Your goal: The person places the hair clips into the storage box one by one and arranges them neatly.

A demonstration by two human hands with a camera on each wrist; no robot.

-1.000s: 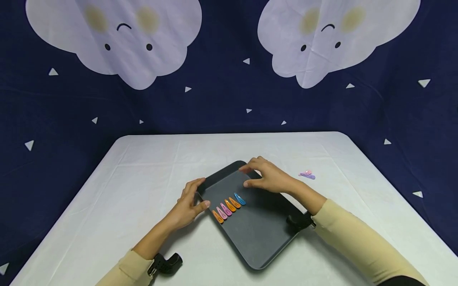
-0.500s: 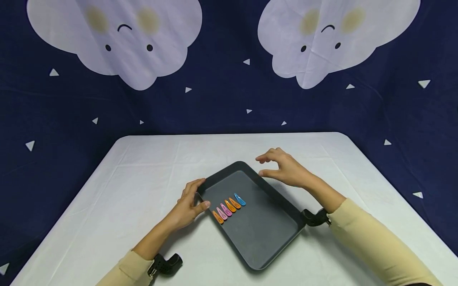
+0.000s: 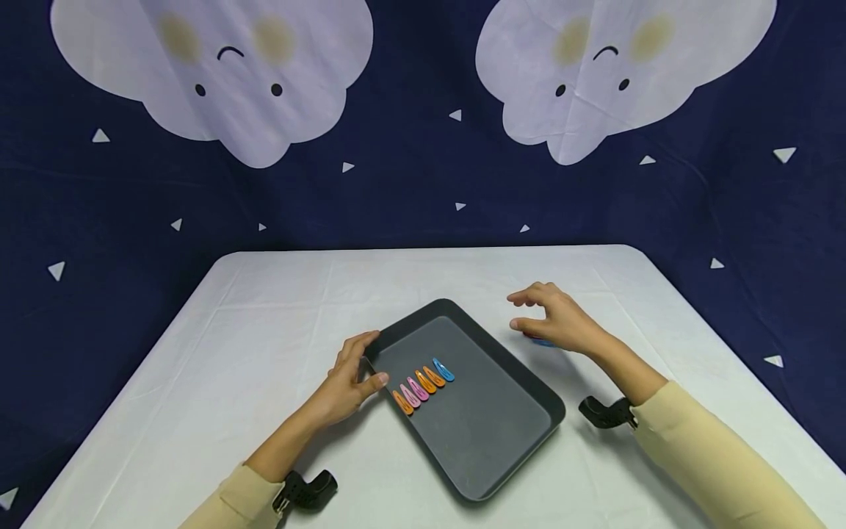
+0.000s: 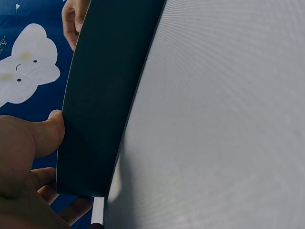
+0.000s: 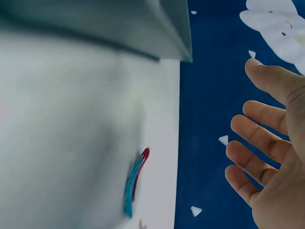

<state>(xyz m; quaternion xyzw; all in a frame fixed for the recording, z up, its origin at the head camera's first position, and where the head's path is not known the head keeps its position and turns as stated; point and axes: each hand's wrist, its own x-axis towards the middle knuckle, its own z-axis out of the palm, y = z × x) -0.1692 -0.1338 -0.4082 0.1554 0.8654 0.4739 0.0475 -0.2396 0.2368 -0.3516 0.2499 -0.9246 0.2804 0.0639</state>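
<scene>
A dark grey baking tray (image 3: 489,448) lies slanted on the white table. Inside, along its left side, runs a row of snap hair clips (image 3: 426,379) in orange, pink and blue. My left hand (image 3: 346,382) holds the tray's left corner, thumb over the rim and fingers round the outside. To the right of the tray, my right hand (image 3: 558,319) hovers over the table with fingers spread and nothing in them. Partly hidden below it lies a blue hair clip (image 5: 130,191) against a red hair clip (image 5: 146,153).
The white tablecloth (image 3: 277,316) surrounds the tray. Behind the table hangs a navy curtain (image 3: 410,206) with clouds and small triangles. A black wrist camera (image 3: 311,491) is worn on the left arm, another camera (image 3: 604,413) on the right.
My right hand has moved from over the tray to the right, above the loose clips. A pink and purple pair seen earlier is now hidden. The left hand and tray have stayed put.
</scene>
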